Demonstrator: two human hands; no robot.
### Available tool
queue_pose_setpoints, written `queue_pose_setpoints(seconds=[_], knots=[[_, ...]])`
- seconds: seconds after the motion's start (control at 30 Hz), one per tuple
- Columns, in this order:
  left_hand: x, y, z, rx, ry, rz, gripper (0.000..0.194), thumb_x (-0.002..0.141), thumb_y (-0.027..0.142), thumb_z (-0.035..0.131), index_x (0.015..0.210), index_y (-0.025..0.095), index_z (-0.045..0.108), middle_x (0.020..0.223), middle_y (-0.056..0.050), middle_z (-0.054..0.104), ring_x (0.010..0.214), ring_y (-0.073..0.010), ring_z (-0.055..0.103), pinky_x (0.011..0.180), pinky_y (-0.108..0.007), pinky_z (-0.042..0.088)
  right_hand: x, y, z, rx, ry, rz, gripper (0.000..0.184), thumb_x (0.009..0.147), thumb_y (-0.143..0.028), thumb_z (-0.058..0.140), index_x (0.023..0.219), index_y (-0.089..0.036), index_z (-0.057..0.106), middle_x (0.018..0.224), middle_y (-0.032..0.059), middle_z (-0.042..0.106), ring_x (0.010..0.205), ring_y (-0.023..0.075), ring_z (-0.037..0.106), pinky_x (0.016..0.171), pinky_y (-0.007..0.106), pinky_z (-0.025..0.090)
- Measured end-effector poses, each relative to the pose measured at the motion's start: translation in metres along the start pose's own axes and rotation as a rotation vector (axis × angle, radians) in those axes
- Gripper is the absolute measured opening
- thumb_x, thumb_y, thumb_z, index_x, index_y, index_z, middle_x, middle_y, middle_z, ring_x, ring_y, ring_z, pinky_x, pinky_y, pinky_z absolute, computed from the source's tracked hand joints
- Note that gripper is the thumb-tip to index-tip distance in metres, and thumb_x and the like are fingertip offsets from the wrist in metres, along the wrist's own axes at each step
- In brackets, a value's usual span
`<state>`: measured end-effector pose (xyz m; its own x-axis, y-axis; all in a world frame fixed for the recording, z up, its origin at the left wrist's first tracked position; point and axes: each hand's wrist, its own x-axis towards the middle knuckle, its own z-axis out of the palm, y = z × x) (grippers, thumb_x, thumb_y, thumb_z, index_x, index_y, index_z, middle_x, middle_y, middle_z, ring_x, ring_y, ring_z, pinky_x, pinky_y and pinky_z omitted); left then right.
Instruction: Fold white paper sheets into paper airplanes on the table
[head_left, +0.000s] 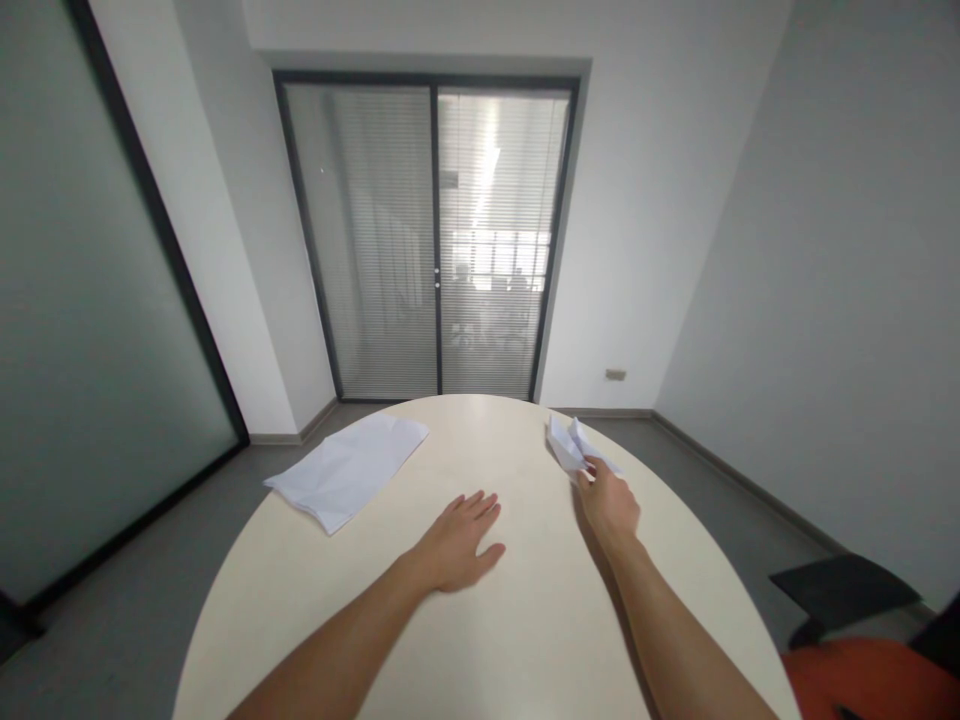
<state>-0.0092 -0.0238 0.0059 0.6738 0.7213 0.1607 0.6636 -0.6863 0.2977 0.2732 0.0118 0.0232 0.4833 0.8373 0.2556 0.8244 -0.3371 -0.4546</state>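
Near the far right edge of the round table (517, 630), the right hand (611, 505) pinches a folded white paper (562, 448) by its near end, probably to avoid crushing it; the left hand (457, 545) is spread palm down, perhaps for steadiness; a creased sheet (352, 465) reaches the far left edge
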Motion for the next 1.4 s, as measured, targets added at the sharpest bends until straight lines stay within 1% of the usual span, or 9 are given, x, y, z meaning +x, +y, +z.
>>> queue_pose_setpoints(seconds=[0.2, 0.37, 0.53, 0.67, 0.77, 0.87, 0.97, 1.07, 1.4], knots=[[0.005, -0.003, 0.004, 0.04, 0.16, -0.029, 0.052, 0.096, 0.041, 0.045, 0.144, 0.02, 0.048, 0.152, -0.008, 0.046, 0.142, -0.0246, 0.039, 0.119, -0.043, 0.03, -0.003, -0.003, -0.001, 0.015, 0.032, -0.03, 0.044, 0.093, -0.04, 0.049, 0.136, -0.028, 0.052, 0.117, 0.0109, 0.068, 0.097, 0.0296, 0.068, 0.077, 0.038, 0.05], [0.009, -0.026, -0.005, 0.257, 0.393, -0.376, 0.042, 0.096, 0.031, 0.043, 0.13, 0.015, 0.061, 0.148, -0.012, 0.049, 0.138, -0.0282, 0.042, 0.118, -0.045, 0.029, -0.004, -0.007, -0.002, 0.058, 0.171, -0.125, 0.046, 0.092, -0.038, 0.049, 0.136, -0.023, 0.048, 0.124, 0.0119, 0.061, 0.103, 0.0294, 0.063, 0.073, 0.035, 0.048], [0.001, -0.063, -0.011, 0.387, 0.375, -0.758, 0.055, 0.091, 0.044, 0.051, 0.136, 0.013, 0.057, 0.158, -0.018, 0.032, 0.146, -0.0401, 0.025, 0.116, -0.054, 0.023, -0.009, -0.017, -0.002, 0.118, 0.167, -0.277, 0.041, 0.091, -0.03, 0.05, 0.131, -0.019, 0.05, 0.118, 0.0109, 0.063, 0.102, 0.0263, 0.062, 0.077, 0.034, 0.047], [-0.002, -0.079, -0.009, 0.338, 0.303, -0.887, 0.058, 0.094, 0.047, 0.045, 0.141, 0.014, 0.052, 0.157, -0.019, 0.034, 0.143, -0.041, 0.031, 0.114, -0.054, 0.027, -0.019, -0.026, 0.007, 0.16, -0.025, -0.518, 0.027, 0.092, -0.027, 0.05, 0.117, -0.022, 0.06, 0.103, 0.0062, 0.067, 0.093, 0.0224, 0.063, 0.082, 0.034, 0.048], [-0.001, -0.08, -0.009, 0.336, 0.285, -0.911, 0.058, 0.095, 0.046, 0.042, 0.14, 0.011, 0.051, 0.154, -0.019, 0.04, 0.14, -0.0392, 0.036, 0.113, -0.055, 0.029, -0.025, -0.028, 0.016, 0.207, -0.165, -0.788, 0.026, 0.09, -0.024, 0.052, 0.113, -0.021, 0.064, 0.11, 0.0083, 0.067, 0.106, 0.0236, 0.06, 0.094, 0.037, 0.046], [-0.001, -0.077, -0.012, 0.371, 0.307, -0.88, 0.052, 0.095, 0.04, 0.043, 0.134, 0.009, 0.056, 0.15, -0.019, 0.044, 0.136, -0.0365, 0.042, 0.109, -0.053, 0.034, -0.027, -0.027, 0.024, 0.25, -0.243, -0.92, 0.029, 0.088, -0.022, 0.054, 0.115, -0.02, 0.064, 0.115, 0.0097, 0.067, 0.112, 0.0248, 0.057, 0.1, 0.04, 0.044], [-0.005, -0.078, -0.021, 0.374, 0.349, -0.833, 0.041, 0.095, 0.028, 0.043, 0.129, 0.011, 0.06, 0.141, -0.019, 0.055, 0.123, -0.0307, 0.056, 0.102, -0.043, 0.042, -0.026, -0.024, 0.028, 0.282, -0.254, -0.915, 0.029, 0.089, -0.022, 0.053, 0.115, -0.02, 0.065, 0.117, 0.0098, 0.067, 0.114, 0.0252, 0.056, 0.102, 0.042, 0.043], [-0.012, -0.086, -0.032, 0.292, 0.312, -0.852, 0.037, 0.095, 0.012, 0.036, 0.111, 0.016, 0.069, 0.111, -0.015, 0.072, 0.102, -0.0253, 0.068, 0.085, -0.034, 0.05, -0.025, -0.023, 0.029, 0.3, -0.26, -0.893, 0.028, 0.089, -0.023, 0.053, 0.114, -0.02, 0.065, 0.116, 0.0097, 0.067, 0.114, 0.0253, 0.057, 0.102, 0.042, 0.043], [-0.018, -0.101, -0.046, 0.228, 0.432, -0.923, 0.026, 0.094, 0.022, 0.049, 0.116, 0.022, 0.065, 0.094, -0.012, 0.075, 0.089, -0.0267, 0.071, 0.07, -0.031, 0.049, -0.029, -0.027, 0.025, 0.317, -0.281, -0.871, 0.025, 0.09, -0.023, 0.052, 0.11, -0.021, 0.068, 0.115, 0.0093, 0.068, 0.113, 0.0249, 0.057, 0.102, 0.042, 0.044]])
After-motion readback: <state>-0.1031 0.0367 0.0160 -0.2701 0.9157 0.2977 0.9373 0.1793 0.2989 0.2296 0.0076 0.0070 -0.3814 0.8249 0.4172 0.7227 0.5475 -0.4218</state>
